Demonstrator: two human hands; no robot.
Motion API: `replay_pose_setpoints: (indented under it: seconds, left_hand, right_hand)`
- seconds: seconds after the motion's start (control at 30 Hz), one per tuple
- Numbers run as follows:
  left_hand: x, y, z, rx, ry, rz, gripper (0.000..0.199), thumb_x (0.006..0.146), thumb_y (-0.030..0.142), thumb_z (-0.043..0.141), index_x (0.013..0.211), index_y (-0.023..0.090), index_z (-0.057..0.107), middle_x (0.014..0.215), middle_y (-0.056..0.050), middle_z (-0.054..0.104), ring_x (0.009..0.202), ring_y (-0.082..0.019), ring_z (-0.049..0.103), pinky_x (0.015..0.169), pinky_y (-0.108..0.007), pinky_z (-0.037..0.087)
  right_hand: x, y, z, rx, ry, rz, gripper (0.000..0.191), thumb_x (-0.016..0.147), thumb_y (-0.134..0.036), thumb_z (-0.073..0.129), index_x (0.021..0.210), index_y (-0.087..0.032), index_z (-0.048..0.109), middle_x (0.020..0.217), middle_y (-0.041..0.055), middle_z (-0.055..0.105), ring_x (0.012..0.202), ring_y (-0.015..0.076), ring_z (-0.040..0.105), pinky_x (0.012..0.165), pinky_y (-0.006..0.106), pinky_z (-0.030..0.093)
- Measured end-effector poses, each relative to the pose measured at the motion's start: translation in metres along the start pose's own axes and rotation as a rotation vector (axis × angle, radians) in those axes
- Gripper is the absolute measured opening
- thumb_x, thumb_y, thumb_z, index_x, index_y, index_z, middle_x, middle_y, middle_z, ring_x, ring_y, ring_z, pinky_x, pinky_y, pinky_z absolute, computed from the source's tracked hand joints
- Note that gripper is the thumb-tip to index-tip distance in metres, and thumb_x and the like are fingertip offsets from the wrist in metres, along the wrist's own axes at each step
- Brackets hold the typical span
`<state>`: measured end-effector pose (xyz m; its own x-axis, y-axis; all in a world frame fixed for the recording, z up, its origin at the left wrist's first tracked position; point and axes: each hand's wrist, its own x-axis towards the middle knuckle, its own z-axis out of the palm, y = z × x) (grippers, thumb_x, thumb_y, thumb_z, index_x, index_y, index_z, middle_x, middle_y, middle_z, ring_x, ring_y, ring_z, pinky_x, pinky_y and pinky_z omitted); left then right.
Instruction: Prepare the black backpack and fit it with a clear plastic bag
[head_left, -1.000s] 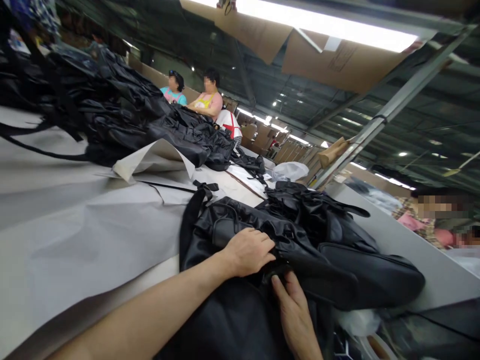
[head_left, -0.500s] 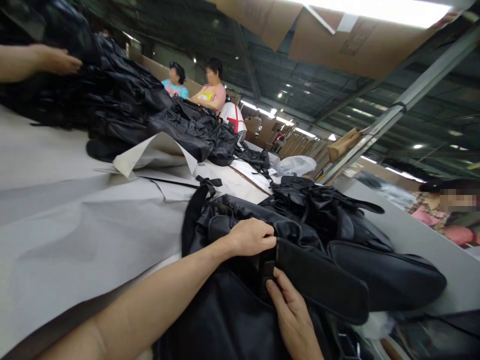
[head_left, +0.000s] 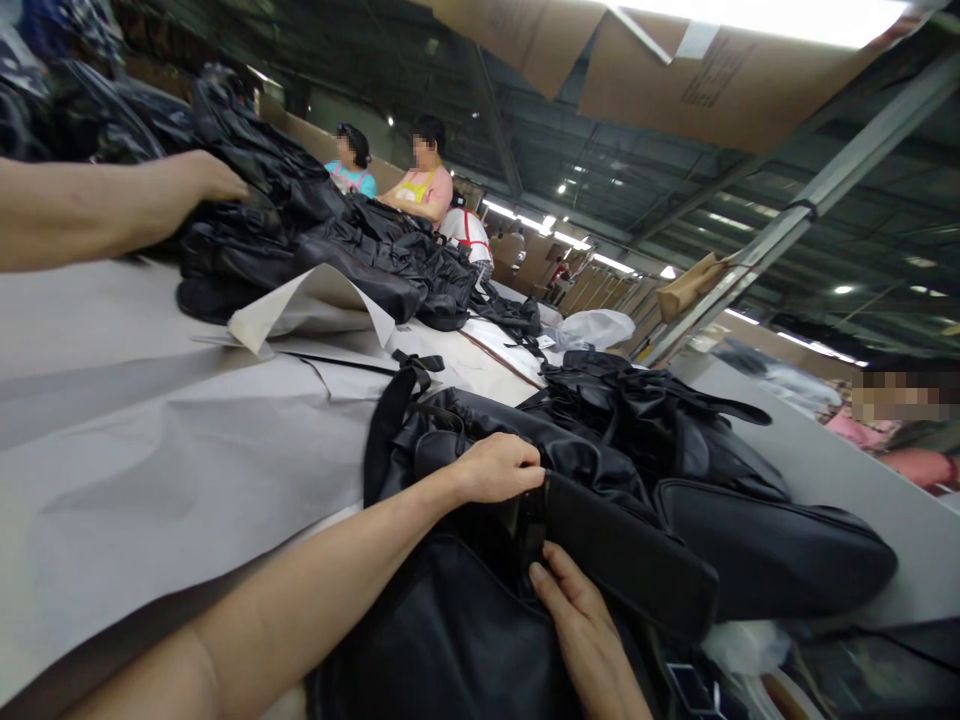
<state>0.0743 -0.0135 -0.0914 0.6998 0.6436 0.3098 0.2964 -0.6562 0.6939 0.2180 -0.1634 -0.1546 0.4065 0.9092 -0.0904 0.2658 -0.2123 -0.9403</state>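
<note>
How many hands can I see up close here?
3: the wearer's left hand and right hand on the nearest black bag, and another person's hand at the black pile. Hands farther back may be hidden.

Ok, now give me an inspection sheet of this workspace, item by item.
Surface: pale table, partly under a grey sheet.
Job's things: black bag with a black flap.
Hands: left hand closed on the flap's edge; right hand touches dark material below, grip unclear.
Clutter: black bags heaped behind; cloudy plastic.
Cables: thin dark line at lower right, cord or strap, unclear.
Surroundings: another person's arm at the heap; people in aprons; overhead lamp.
</note>
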Motion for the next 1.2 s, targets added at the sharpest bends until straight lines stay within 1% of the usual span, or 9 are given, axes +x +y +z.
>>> replay_pose_setpoints:
  seconds: [0.23, 0.53, 0.63, 0.7, 0.77, 0.87, 1.03, 1.13, 1.2]
  left_hand:
    - [0.0, 0.0, 0.002, -0.054, -0.049, 0.0, 0.025, 0.084, 0.018, 0.055, 0.059, 0.014, 0.056, 0.055, 0.005, 0.048, 0.06, -0.01, 0.047, 0.054, -0.02, 0.03]
    - [0.001, 0.001, 0.01, -0.147, -0.097, -0.045, 0.034, 0.089, 0.024, 0.043, 0.057, 0.016, 0.053, 0.059, 0.003, 0.051, 0.064, -0.012, 0.05, 0.059, -0.022, 0.034]
    - [-0.001, 0.001, 0.007, -0.16, -0.124, -0.043, 0.038, 0.093, 0.03, 0.037, 0.065, 0.016, 0.058, 0.065, 0.002, 0.056, 0.067, -0.014, 0.053, 0.06, -0.022, 0.036]
    - [-0.005, 0.0, 0.008, -0.114, -0.165, -0.016, 0.034, 0.09, 0.043, 0.049, 0.074, 0.017, 0.062, 0.069, 0.002, 0.058, 0.069, -0.014, 0.055, 0.059, -0.022, 0.036]
    - [-0.009, -0.002, 0.011, 0.012, -0.182, 0.029, 0.035, 0.08, 0.053, 0.065, 0.085, 0.018, 0.063, 0.078, 0.002, 0.062, 0.075, -0.016, 0.057, 0.062, -0.022, 0.037]
    - [-0.014, -0.006, 0.017, 0.191, -0.184, 0.081, 0.034, 0.08, 0.048, 0.069, 0.094, 0.018, 0.064, 0.092, -0.001, 0.067, 0.086, -0.019, 0.061, 0.072, -0.023, 0.041]
    - [-0.019, 0.002, 0.014, 0.295, -0.266, 0.084, 0.024, 0.086, 0.036, 0.064, 0.101, 0.017, 0.067, 0.106, -0.006, 0.07, 0.099, -0.023, 0.065, 0.084, -0.027, 0.047]
    - [-0.035, 0.016, 0.006, 0.354, -0.304, 0.086, 0.032, 0.088, 0.032, 0.059, 0.114, 0.014, 0.067, 0.116, -0.014, 0.068, 0.11, -0.03, 0.063, 0.095, -0.037, 0.047]
    - [-0.057, 0.028, 0.001, 0.366, -0.317, 0.092, 0.052, 0.09, 0.034, 0.056, 0.136, 0.01, 0.053, 0.135, -0.021, 0.057, 0.127, -0.035, 0.053, 0.106, -0.046, 0.039]
  right_hand:
    - [0.004, 0.004, 0.009, -0.075, -0.025, -0.136, 0.044, 0.08, -0.055, 0.059, 0.107, -0.022, 0.07, 0.111, 0.0063, 0.071, 0.105, 0.0274, 0.062, 0.09, 0.036, 0.047]
    - [0.007, 0.004, 0.019, 0.037, 0.163, -0.187, 0.044, 0.077, -0.057, 0.063, 0.097, -0.019, 0.065, 0.084, 0.0051, 0.073, 0.077, 0.0226, 0.068, 0.074, 0.032, 0.051]
    - [0.008, 0.001, 0.022, 0.071, 0.167, -0.179, 0.045, 0.074, -0.058, 0.064, 0.095, -0.018, 0.065, 0.083, 0.0066, 0.074, 0.079, 0.0239, 0.069, 0.074, 0.032, 0.053]
    - [0.009, 0.001, 0.021, 0.041, 0.183, -0.187, 0.044, 0.074, -0.057, 0.063, 0.095, -0.019, 0.064, 0.086, 0.007, 0.074, 0.082, 0.0244, 0.069, 0.076, 0.033, 0.053]
    - [0.01, 0.004, 0.02, 0.011, 0.165, -0.214, 0.042, 0.077, -0.055, 0.059, 0.099, -0.019, 0.064, 0.089, 0.0071, 0.074, 0.085, 0.0246, 0.07, 0.079, 0.033, 0.053]
    - [0.013, 0.008, 0.022, -0.063, 0.088, -0.268, 0.039, 0.081, -0.051, 0.053, 0.1, -0.019, 0.064, 0.089, 0.0078, 0.073, 0.085, 0.0247, 0.07, 0.079, 0.033, 0.052]
    - [0.004, 0.009, 0.028, -0.251, 0.096, -0.388, 0.038, 0.084, -0.047, 0.046, 0.1, -0.019, 0.067, 0.09, 0.0115, 0.074, 0.087, 0.0271, 0.071, 0.08, 0.034, 0.054]
    - [-0.015, -0.002, 0.012, -0.422, 0.026, -0.508, 0.036, 0.082, -0.046, 0.051, 0.1, -0.021, 0.07, 0.095, 0.0115, 0.075, 0.09, 0.0281, 0.072, 0.078, 0.032, 0.055]
    - [-0.029, -0.02, -0.014, -0.501, -0.021, -0.507, 0.035, 0.084, -0.049, 0.052, 0.101, -0.025, 0.071, 0.091, 0.0068, 0.076, 0.083, 0.0251, 0.073, 0.073, 0.029, 0.056]
